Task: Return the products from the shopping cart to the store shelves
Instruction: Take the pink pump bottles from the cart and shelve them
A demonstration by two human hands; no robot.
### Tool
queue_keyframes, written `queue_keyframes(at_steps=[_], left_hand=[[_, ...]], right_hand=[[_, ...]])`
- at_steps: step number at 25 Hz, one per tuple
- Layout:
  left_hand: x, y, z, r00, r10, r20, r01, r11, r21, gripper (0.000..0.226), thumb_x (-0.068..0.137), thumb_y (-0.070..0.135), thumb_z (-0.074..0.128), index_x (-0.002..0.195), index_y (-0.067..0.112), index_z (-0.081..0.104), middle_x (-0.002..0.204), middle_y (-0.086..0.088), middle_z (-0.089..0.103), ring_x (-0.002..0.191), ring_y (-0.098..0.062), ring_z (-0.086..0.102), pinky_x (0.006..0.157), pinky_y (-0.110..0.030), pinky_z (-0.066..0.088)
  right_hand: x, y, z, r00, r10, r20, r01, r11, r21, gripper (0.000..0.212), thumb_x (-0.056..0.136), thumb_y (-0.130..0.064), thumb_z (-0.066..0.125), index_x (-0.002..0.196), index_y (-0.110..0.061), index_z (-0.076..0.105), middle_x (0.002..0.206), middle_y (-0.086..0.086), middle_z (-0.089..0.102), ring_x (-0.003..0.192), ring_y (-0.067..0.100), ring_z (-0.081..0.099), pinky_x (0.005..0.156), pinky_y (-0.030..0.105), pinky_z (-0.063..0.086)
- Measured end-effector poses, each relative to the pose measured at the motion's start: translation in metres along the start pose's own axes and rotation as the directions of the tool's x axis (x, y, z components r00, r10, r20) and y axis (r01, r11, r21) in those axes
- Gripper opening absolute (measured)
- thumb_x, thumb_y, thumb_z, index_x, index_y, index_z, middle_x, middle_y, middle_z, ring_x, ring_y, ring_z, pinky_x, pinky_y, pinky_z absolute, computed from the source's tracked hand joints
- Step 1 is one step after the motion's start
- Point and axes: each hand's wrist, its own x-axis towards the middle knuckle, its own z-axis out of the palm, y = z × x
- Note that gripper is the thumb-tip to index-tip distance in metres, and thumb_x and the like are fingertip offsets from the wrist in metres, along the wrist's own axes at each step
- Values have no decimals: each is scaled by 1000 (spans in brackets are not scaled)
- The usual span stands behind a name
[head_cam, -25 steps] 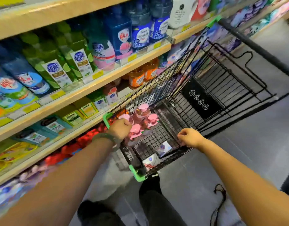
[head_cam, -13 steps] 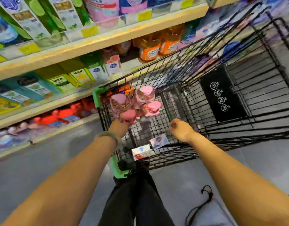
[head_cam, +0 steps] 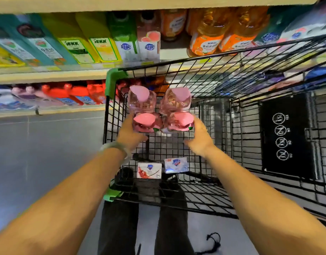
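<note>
A shrink-wrapped pack of clear pink bottles with pink caps (head_cam: 159,109) is held above the black wire shopping cart (head_cam: 223,74). My left hand (head_cam: 129,134) grips the pack's left side and my right hand (head_cam: 200,138) grips its right side. On the cart floor below lie two soap boxes, a white-and-red one (head_cam: 149,170) and a white-and-blue one (head_cam: 176,165). The store shelves (head_cam: 48,75) stand beyond the cart, filled with bottles.
Yellow, teal and green detergent bottles (head_cam: 75,46) and orange bottles (head_cam: 210,35) fill the middle shelf. Red and pink bottles (head_cam: 70,93) line the bottom shelf. The cart's folded child seat with a black warning panel (head_cam: 285,135) is at right. Grey floor (head_cam: 39,153) lies left.
My right hand has left the cart edge and joined the left on the pink bottle pack, which has risen out of the cart. My view has tilted down and closer to the shelves.
</note>
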Motion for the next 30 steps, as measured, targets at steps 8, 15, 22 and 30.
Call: queue_keyframes(at_steps=[8,15,22,30], left_hand=[[36,-51,27,963,188,-195,-141,963,232,100,49,45,89,133,19,39,128,-5,50,120,-22,47,102,-40,44],[23,-71,37,946,280,-164,-165,850,500,84,62,54,76,126,13,40,123,-8,53,108,-27,55,79,-44,54],[4,-60,34,961,205,-188,-107,896,430,67,66,49,79,115,21,44,108,3,67,94,-23,65,76,-37,56],[-63,-25,2,988,83,-132,-42,958,285,78,57,50,84,122,24,49,113,5,67,102,-20,64,91,-37,50]], right_hand=[[34,15,5,981,-184,-68,186,982,29,76,69,-6,81,127,-17,33,104,-12,50,100,15,55,84,33,51],[32,34,19,985,-160,-65,160,987,2,88,65,-17,87,135,-9,35,117,-2,44,108,12,47,99,29,44],[15,30,31,983,18,-181,-9,999,47,80,62,-33,87,128,-16,45,121,3,65,109,25,61,87,28,46],[-65,2,-4,994,76,-80,-80,996,-48,77,61,-46,85,122,-17,46,119,4,66,106,30,62,83,35,49]])
